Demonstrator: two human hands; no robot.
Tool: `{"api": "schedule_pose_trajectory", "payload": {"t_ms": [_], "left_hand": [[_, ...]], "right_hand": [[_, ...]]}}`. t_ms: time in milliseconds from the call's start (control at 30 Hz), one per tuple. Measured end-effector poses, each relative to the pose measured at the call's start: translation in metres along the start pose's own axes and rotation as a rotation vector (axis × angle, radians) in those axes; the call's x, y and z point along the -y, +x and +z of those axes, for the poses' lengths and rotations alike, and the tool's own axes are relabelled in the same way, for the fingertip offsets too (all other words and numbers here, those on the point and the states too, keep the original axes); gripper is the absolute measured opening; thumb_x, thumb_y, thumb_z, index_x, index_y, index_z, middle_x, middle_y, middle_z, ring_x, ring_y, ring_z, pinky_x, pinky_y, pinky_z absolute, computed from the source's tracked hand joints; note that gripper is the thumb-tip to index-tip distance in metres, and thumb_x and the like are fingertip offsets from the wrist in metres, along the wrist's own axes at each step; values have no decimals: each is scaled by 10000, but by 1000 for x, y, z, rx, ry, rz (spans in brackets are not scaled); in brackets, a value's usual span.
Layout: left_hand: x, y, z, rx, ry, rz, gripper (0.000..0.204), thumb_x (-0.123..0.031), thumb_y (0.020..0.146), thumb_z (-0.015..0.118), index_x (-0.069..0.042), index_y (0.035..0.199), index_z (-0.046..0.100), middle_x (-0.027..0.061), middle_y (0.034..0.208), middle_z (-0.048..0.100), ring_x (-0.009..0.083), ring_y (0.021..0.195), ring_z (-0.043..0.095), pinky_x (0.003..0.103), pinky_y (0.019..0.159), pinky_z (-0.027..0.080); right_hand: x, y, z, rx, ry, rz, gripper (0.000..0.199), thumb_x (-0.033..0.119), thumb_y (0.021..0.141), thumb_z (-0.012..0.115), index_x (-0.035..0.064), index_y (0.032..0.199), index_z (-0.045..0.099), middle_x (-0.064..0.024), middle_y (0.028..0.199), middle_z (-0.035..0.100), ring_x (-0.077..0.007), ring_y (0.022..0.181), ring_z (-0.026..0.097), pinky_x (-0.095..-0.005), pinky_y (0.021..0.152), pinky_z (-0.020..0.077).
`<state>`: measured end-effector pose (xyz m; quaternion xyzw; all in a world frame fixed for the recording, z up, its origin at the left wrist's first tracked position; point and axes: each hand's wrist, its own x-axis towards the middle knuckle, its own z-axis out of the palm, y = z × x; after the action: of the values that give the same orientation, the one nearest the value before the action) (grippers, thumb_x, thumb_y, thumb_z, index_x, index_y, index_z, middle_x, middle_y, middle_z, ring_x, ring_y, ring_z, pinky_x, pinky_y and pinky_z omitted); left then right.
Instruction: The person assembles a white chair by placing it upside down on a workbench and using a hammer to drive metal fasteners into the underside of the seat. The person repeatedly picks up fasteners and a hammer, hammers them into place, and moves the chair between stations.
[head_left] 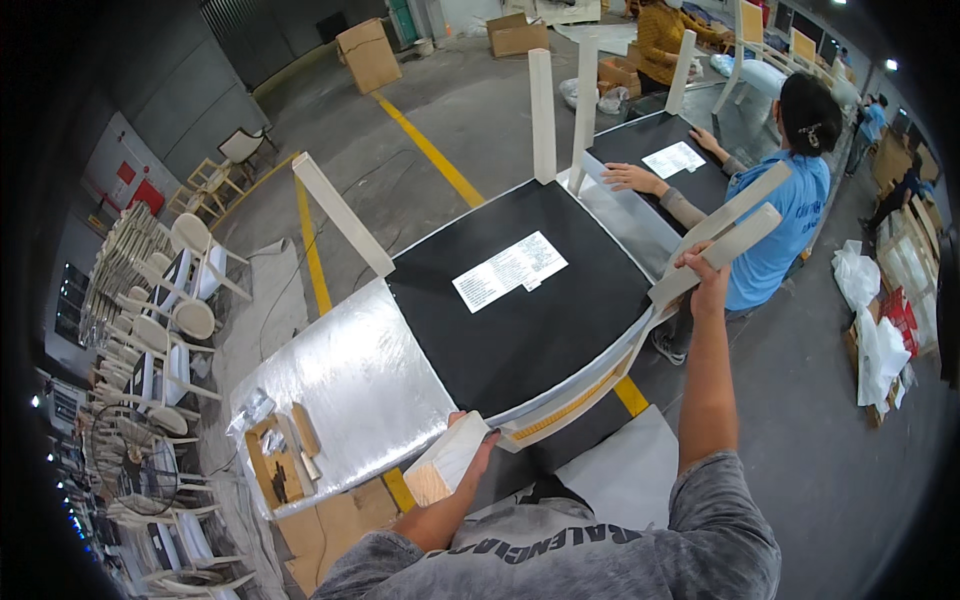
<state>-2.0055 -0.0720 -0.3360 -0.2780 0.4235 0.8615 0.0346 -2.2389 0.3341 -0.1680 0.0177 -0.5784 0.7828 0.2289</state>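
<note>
An upside-down chair [430, 330] lies before me, its seat bottom covered in black cloth with a white printed label [510, 271] on it. Its pale legs point upward. Around the near left leg [447, 468], whose end faces me, my left hand [478, 470] is closed. My right hand [704, 270] grips the near right leg [735, 240] close to its base. Below the seat's near edge a curved backrest with a woven yellowish strip [570, 405] shows. The chair rests on a table wrapped in shiny silver film [335, 375].
A cardboard tray [268, 465] with tools and small plastic bags sits on the table's left end. At the right, a co-worker in blue [780, 220] has both hands on another upturned chair [640, 150]. Stacked chairs [165, 310] line the left; cartons [368, 55] stand behind.
</note>
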Motion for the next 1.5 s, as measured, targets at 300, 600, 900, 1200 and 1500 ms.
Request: {"api": "schedule_pose_trajectory", "payload": {"t_ms": [300,600,900,1200,1500], "left_hand": [[0,41,20,126,636,444,423,-89,866,702,-138,1149,392,87,1221,448,308,1239,479,583,1040,461],[-27,58,55,24,-85,-207,493,-526,952,526,-85,1166,579,129,1130,596,261,1094,568,438,1027,438],[-20,-101,-137,98,176,-194,594,-583,968,543,-100,1310,603,75,1223,642,210,1024,635,415,873,542],[131,-430,-369,-663,-345,120,433,-421,935,599,-84,1206,634,87,1074,681,199,823,668,393,692,566],[200,-708,-522,-1296,-764,432,262,-291,973,583,-81,1113,655,56,976,702,141,786,670,307,651,544]], "right_hand": [[-23,51,0,-9,10,11,223,71,698,720,15,888,618,-92,773,635,-228,728,659,-361,711,510],[-50,62,1,-6,-89,46,224,150,783,729,-1,927,647,-124,886,697,-221,838,675,-330,785,507],[-126,-97,129,391,-542,152,333,292,970,535,28,1108,686,-136,1090,678,-276,956,649,-419,820,518],[-177,-563,205,1560,-988,1022,282,283,958,499,28,961,619,-162,920,658,-315,753,638,-472,646,526],[-158,-764,393,1709,-1225,929,293,275,945,462,28,815,552,-188,751,637,-354,551,627,-526,473,534]]}}
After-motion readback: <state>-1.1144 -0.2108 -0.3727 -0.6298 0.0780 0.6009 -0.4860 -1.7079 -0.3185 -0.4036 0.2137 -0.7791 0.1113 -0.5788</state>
